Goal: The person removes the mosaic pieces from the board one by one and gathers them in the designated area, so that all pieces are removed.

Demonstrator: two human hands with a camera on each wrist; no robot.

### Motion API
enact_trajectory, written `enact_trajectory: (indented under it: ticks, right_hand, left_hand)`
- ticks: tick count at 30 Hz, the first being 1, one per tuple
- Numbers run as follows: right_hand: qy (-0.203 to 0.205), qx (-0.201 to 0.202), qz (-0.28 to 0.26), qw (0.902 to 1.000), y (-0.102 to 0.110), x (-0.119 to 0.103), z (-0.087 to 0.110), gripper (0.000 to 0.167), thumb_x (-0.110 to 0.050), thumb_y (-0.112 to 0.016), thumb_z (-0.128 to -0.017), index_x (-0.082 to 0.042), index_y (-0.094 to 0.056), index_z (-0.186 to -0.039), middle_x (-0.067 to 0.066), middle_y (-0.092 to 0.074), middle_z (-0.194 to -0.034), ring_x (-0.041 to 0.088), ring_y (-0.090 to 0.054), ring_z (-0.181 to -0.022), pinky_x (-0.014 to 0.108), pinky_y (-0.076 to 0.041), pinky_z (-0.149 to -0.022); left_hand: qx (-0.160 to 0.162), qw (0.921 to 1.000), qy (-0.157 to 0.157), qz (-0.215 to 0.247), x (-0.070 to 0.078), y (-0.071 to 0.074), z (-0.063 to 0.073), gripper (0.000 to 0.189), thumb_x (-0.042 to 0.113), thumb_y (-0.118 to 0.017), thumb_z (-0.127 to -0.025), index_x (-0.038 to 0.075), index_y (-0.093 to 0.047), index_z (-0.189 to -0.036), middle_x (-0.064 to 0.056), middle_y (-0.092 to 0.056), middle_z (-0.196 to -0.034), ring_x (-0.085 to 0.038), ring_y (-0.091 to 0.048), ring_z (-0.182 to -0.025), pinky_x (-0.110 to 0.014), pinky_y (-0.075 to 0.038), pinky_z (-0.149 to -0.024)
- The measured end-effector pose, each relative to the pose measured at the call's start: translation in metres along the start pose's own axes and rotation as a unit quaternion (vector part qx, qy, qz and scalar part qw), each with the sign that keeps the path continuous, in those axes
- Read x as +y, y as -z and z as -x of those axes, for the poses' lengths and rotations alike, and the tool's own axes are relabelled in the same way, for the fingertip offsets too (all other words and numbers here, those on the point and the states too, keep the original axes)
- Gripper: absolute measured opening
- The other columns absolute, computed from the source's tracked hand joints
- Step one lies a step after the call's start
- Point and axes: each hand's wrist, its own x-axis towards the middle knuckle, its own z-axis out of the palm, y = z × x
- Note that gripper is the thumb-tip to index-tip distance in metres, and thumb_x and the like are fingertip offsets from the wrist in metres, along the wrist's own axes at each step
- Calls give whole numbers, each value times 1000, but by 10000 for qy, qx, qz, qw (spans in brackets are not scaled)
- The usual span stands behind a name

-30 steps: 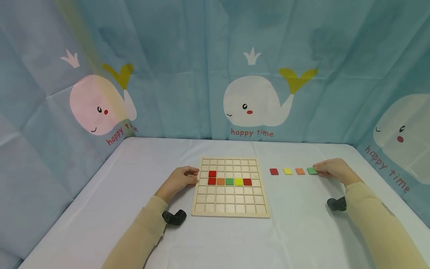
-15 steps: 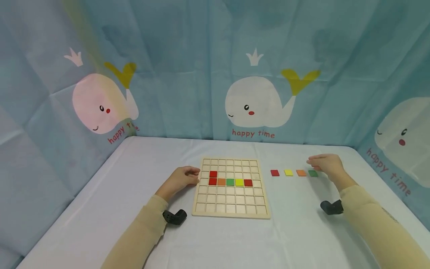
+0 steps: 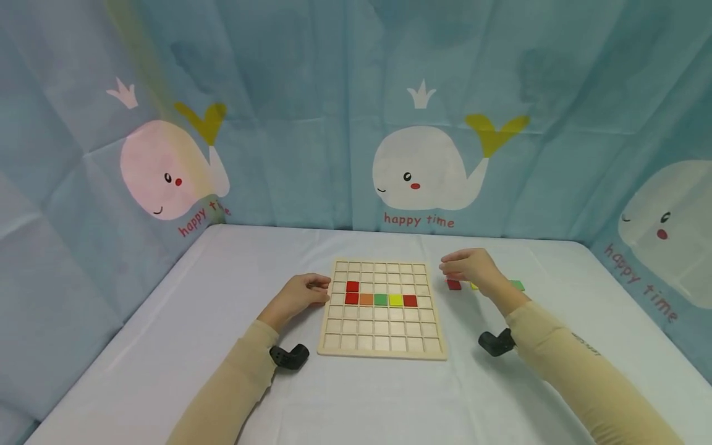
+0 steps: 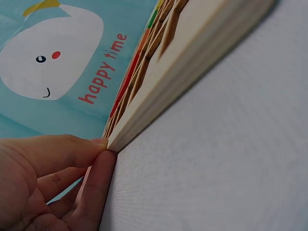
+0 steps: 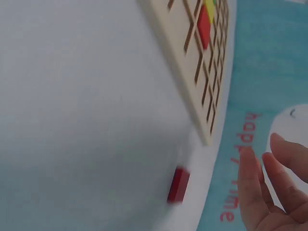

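- On the middle of the bench point(image 3: 356, 395): a wooden grid board point(image 3: 381, 344), with six coloured tiles point(image 3: 381, 300) in its cells, five in a row and one red beyond the row's left end.
- At the board's left edge: the left hand point(image 3: 297, 295), fingers loosely bent, tips touching the rim.
- Between the board's right edge and the bench's right edge: a loose red tile point(image 3: 453, 285), a partly covered yellow tile point(image 3: 474, 286) and a green tile point(image 3: 517, 285).
- Near the loose red tile, raised: the right hand point(image 3: 471, 267), fingers apart, apparently holding nothing.
- Possible faults: an off-centre fingertip could skid the loose red tile; a lowered right wrist could drag the yellow tile; a hard left-hand push could shift the board.
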Motion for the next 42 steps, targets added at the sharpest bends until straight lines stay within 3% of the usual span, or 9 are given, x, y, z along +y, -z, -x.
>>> enact_trajectory:
  ticks: [6,11,20,27,42]
  right_hand:
    - [371,-344,-235,9984,-31,-14,-2,38,-20,-67,-95,3,-65,-125,16,-73,-117,24,-72,-104,40,-54,-101]
    - [632,-702,-552,9940,-55,-18,-3,40,-12,-65,-95,9,-60,-128,21,-69,-120,26,-72,-102,37,-57,-95]
    - [383,-873,-703,9930,-88,-36,-7,31,-11,-68,-94,5,-67,-120,20,-70,-119,28,-72,-103,38,-57,-95]
    - [239,-1054,-767,9912,-107,-45,-8,26,-7,-71,-91,6,-70,-114,17,-74,-108,22,-74,-86,31,-61,-83]
    - [66,-1371,-1011,9854,-126,-56,-8,24,-4,-72,-89,6,-72,-111,17,-73,-110,15,-73,-81,29,-62,-80]
  left_hand:
    - [-62,10000,-44,41,-2,-1,-1,44,1,-68,-89,0,-60,-132,-18,-63,-125,-22,-65,-105,-27,-59,-84]
    - [-159,9998,-112,70,-1,-5,-3,44,1,-68,-89,-1,-60,-133,-19,-62,-126,-22,-65,-106,-27,-59,-84]
    - [-115,9999,-101,-38,4,-3,-6,44,2,-68,-89,0,-60,-132,-17,-63,-124,-22,-64,-105,-27,-59,-84]
    - [-122,9999,-15,6,2,1,-3,44,2,-68,-89,1,-60,-132,-17,-63,-125,-21,-64,-105,-26,-59,-84]
    - [-83,10000,10,23,2,3,1,44,2,-68,-89,1,-60,-133,-17,-63,-126,-21,-65,-105,-28,-59,-85]
